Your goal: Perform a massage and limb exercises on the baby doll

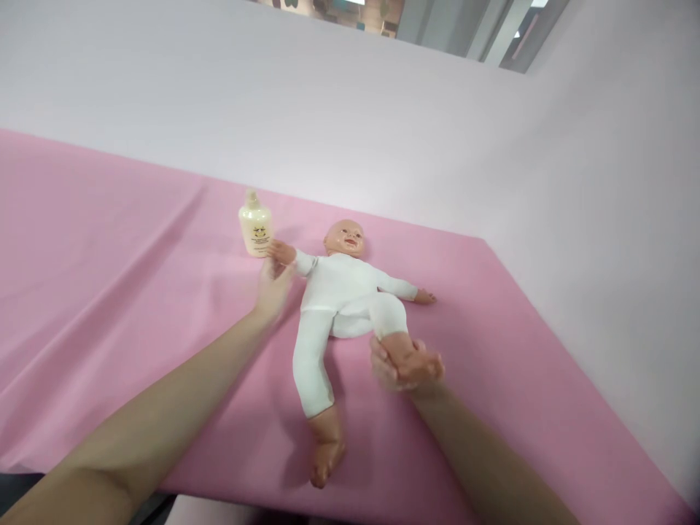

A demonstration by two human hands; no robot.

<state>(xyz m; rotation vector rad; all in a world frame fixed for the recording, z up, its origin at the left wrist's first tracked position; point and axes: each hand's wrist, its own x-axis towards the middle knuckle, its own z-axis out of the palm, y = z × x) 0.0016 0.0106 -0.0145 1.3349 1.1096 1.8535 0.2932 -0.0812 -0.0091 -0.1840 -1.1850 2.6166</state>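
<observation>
Head view: your left hand has its thumb and fingers closed round the doll's hand on the left; blur softens the exact finger contact. Your right hand is wrapped round the near-right foot, fingers curled round its left side, and that leg is bent at the knee. So both your hands are clamped on one doll, which lies on its back in the middle of the scene, head to the far side, legs toward you.

Its head is round, smooth and glossy, like moulded plastic or vinyl; the body wears a matte white suit with soft creases. You can count two arms spread left and right, two legs and two bare feet. The left leg stretches toward you, its foot resting near the edge.

Just beyond your left hand stands one bottle, upright, cream-coloured and shiny, with rounded shoulders, a narrow top and a small printed label. Under everything lies one pink cloth, smooth on the right, with long folds on the left. Beyond it, on the far and right sides, rises a plain white wall, with grey panels at the far right.
</observation>
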